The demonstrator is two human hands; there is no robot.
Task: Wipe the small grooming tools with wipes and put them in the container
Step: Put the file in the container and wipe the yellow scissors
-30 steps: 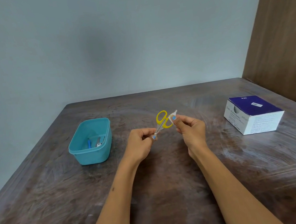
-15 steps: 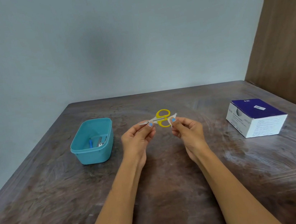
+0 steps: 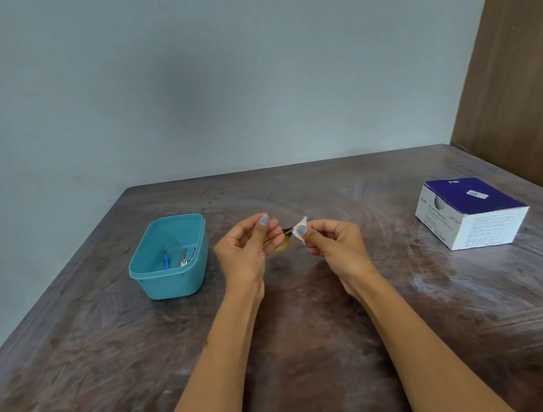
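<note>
Holding scissors (image 3: 283,239) level | blades toward right hand (image 3: 332,242) | wipe (image 3: 301,230) pinched

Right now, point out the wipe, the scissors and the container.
wipe (image 3: 301,230), head view, white middle.
scissors (image 3: 283,246), head view, yellow handle loop.
container (image 3: 173,284), head view, teal front wall.

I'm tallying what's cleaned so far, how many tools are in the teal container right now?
3, as far as I can tell: in the container lie a blue-handled tool on the left and two metal tools beside it. They overlap, so another may be hidden.
</note>
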